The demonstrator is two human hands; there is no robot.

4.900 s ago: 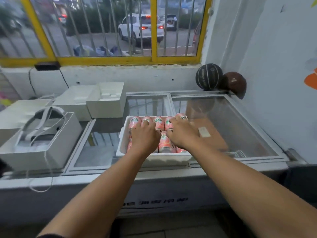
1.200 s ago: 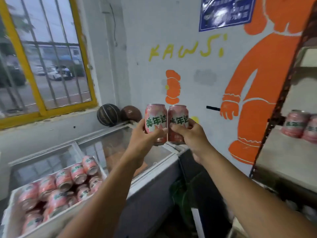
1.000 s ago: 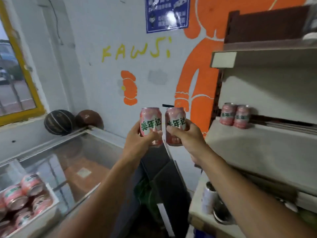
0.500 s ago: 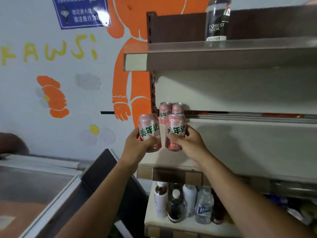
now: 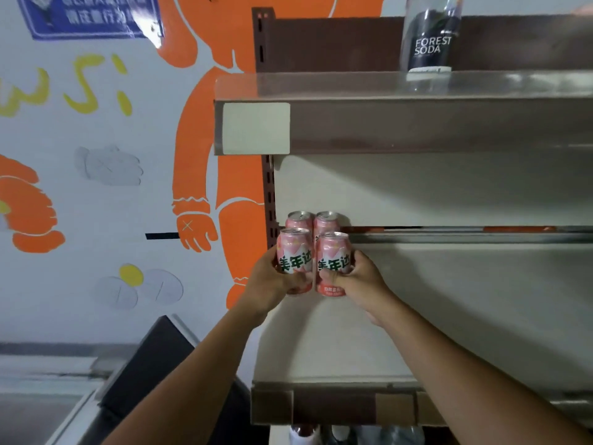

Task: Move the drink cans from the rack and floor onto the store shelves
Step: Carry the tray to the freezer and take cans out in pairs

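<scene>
My left hand grips one pink drink can and my right hand grips a second pink can. Both cans are upright, side by side, at the far left of the middle shelf. Whether their bases touch the shelf is hidden by my fingers. Right behind them two more pink cans stand against the shelf's back wall.
An upper shelf overhangs the cans and carries a Forest Soda bottle. Bottle tops show on the shelf below. A glass-lidded chest freezer sits at lower left, and the painted wall lies left of the shelf upright.
I turned from the freezer tray toward the shelves with a can in each hand. In the last half second both cans moved forward to just in front of the two shelved cans.
</scene>
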